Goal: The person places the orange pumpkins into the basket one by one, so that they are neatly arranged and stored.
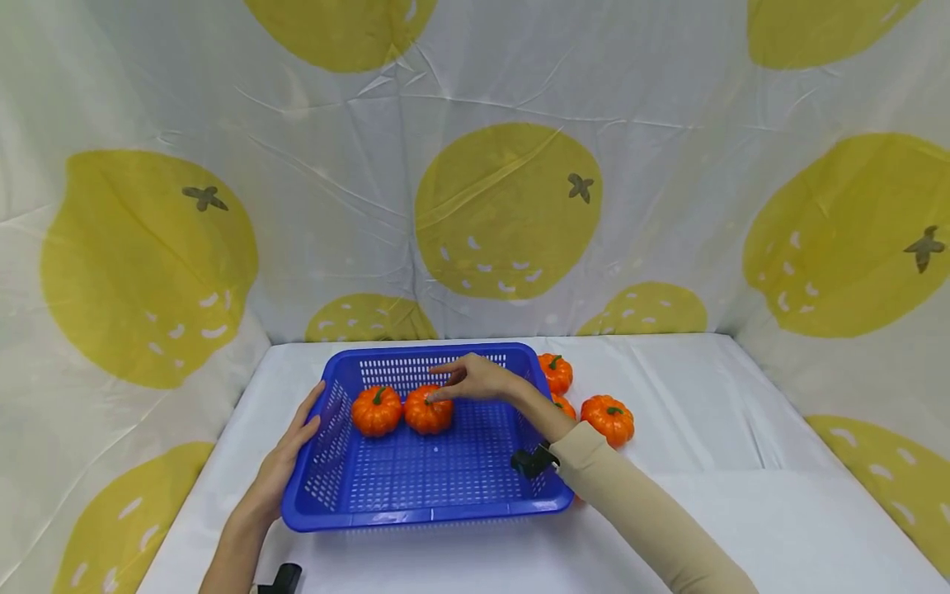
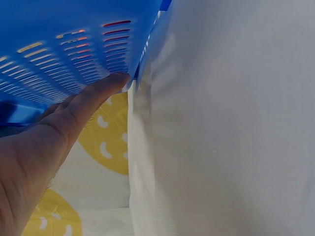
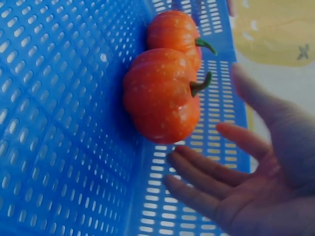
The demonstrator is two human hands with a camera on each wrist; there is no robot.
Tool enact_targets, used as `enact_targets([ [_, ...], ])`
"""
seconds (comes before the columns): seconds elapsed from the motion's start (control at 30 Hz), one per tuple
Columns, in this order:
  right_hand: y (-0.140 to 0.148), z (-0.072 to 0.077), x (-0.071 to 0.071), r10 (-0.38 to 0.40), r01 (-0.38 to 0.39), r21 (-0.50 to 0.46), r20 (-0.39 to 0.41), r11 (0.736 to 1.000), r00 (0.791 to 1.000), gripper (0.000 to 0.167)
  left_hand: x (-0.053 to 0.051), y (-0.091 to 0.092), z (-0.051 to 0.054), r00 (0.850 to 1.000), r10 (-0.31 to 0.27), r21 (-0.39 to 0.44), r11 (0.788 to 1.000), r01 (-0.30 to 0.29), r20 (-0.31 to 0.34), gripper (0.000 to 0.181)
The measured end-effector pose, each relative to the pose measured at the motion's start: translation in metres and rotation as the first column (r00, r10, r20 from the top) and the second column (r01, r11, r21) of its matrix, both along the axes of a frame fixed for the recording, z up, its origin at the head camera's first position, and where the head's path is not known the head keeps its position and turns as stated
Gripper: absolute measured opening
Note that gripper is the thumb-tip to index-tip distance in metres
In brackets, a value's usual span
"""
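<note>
A blue plastic basket with slotted walls holds two small orange pumpkins with green stems. The left pumpkin sits beside the right pumpkin near the back wall. My left hand holds the basket's left side at the rim; in the left wrist view a straight finger lies along the outer wall. My right hand is over the basket, beside the right pumpkin. In the right wrist view its fingers are spread and apart from the nearer pumpkin, with nothing held.
Right of the basket lie more pumpkins: one at the back, one partly hidden by the right arm, and one farther right. White cloth covers the table. A lemon-print curtain encloses the back and sides.
</note>
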State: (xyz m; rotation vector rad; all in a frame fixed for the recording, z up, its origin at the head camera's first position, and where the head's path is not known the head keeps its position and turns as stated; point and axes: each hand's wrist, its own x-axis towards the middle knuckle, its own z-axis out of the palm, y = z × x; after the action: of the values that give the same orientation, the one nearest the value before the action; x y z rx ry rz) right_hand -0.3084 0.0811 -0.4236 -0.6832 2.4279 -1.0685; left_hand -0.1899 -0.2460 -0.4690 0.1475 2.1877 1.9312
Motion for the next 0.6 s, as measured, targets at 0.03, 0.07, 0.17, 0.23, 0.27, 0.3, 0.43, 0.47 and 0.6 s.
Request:
enact_targets([
  [0.03,0.0,0.002,0.0,-0.008,0.008,-0.005,-0.003,1.0,1.0,0.057,0.0,0.0,0.0,1.0,-0.001,0.001,1.0,0.001,-0.001,0.057],
  [0.07,0.001,0.004,0.0,-0.014,0.014,-0.015,-0.004,1.0,1.0,0.056,0.0,0.0,0.0,1.0,-0.002,0.002,1.0,0.002,-0.002,0.057],
  [0.17,0.003,0.01,0.001,-0.035,0.035,-0.045,-0.005,0.998,0.999,0.056,0.0,0.0,0.0,1.0,-0.005,0.007,1.0,0.005,-0.001,0.058],
  [0.23,0.007,0.015,0.001,-0.047,0.046,-0.062,-0.004,0.997,0.999,0.057,0.001,0.0,0.0,1.0,-0.006,0.008,1.0,0.006,-0.002,0.058],
  [0.27,0.01,0.019,0.002,-0.052,0.052,-0.069,-0.005,0.996,0.999,0.058,0.001,0.0,0.0,1.0,-0.005,0.006,1.0,0.005,-0.001,0.058],
  [0.3,0.013,0.022,0.002,-0.064,0.063,-0.072,-0.011,0.995,0.998,0.058,0.001,0.0,0.0,1.0,-0.003,0.004,1.0,0.003,-0.001,0.058],
  [0.43,0.034,0.039,0.005,-0.1,0.097,-0.093,-0.026,0.991,0.995,0.061,0.001,0.0,0.001,1.0,-0.002,0.005,1.0,0.002,-0.003,0.058],
  [0.47,0.041,0.044,0.007,-0.109,0.105,-0.095,-0.035,0.99,0.993,0.061,0.001,0.0,0.001,1.0,-0.002,0.006,1.0,0.002,-0.003,0.058],
  [0.6,0.074,0.055,0.012,-0.15,0.145,-0.097,-0.051,0.985,0.987,0.062,0.001,0.001,0.002,1.0,-0.004,0.007,1.0,0.004,-0.003,0.058],
])
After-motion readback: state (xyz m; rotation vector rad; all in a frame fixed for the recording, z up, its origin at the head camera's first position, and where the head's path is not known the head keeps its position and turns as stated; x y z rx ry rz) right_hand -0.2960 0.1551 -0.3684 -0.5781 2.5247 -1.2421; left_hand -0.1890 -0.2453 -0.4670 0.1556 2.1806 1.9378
